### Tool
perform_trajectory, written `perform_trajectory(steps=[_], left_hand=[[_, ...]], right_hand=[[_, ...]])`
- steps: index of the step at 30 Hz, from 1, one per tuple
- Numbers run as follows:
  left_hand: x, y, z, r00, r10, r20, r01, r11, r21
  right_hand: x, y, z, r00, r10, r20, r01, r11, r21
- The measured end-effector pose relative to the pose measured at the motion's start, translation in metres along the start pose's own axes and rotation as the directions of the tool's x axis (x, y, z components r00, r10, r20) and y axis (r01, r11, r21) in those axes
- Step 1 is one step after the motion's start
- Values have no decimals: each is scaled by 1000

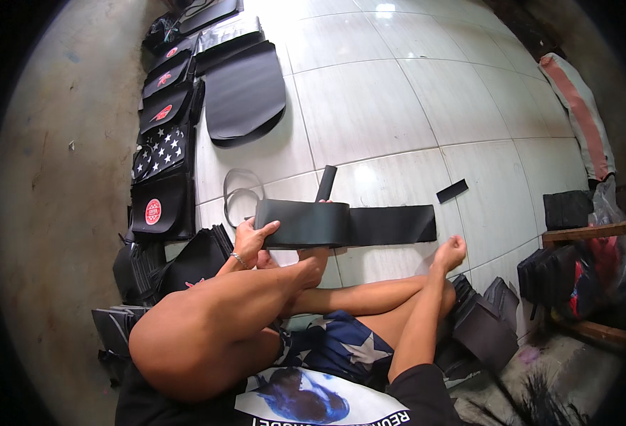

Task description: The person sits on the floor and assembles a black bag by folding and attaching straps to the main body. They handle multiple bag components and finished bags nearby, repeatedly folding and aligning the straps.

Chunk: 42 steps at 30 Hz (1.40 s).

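A wide black strip of leather-like sheet (392, 224) lies across the tiles in front of my crossed legs. Its left part curls back over itself in a loop. My left hand (252, 240) grips that left end, thumb on top and fingers beneath. Off the strip's right end, my right hand (452, 251) is raised with its fingers curled closed; what they hold, if anything, is hidden. Behind the strip a dark narrow piece (327, 182) sticks out, partly covered. Farther right lies a small black rectangle (452, 191). A thin translucent band (244, 190) coils beyond my left hand.
Stacked black flaps (162, 206), some with red emblems or white stars, line the left side. Large rounded black sheets (244, 92) lie at the far left. More black pieces (487, 326) sit by my right knee, near a wooden rack (590, 231). A striped sack (579, 117) leans far right.
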<state>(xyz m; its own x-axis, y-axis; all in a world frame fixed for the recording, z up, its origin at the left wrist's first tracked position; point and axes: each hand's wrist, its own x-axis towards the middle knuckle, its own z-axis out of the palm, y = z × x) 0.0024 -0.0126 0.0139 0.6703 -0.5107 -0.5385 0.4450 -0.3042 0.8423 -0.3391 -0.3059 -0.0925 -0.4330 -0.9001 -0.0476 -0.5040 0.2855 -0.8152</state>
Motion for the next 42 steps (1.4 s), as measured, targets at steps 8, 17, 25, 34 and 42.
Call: perform_trajectory(steps=[8,17,25,34,42], left_hand=[[-12,11,3,998,-2,58,2,1000,5],[12,-11,-3,989,146,-8,-141,965,221],[-1,-2,-3,998,57,-13,-56,997,51],[-4,-4,-2,1000,-5,-19,6,1000,26],[5,1,-3,996,-26,84,22,999,48]], right_hand=[[-216,-119,24,554,-553,622,273,827,492],[-281,-109,51,341,-654,675,500,734,459],[-189,-93,35,735,-311,602,-76,845,529],[-76,-61,0,926,-339,164,271,903,332],[-276,-116,43,340,-629,700,474,757,450]])
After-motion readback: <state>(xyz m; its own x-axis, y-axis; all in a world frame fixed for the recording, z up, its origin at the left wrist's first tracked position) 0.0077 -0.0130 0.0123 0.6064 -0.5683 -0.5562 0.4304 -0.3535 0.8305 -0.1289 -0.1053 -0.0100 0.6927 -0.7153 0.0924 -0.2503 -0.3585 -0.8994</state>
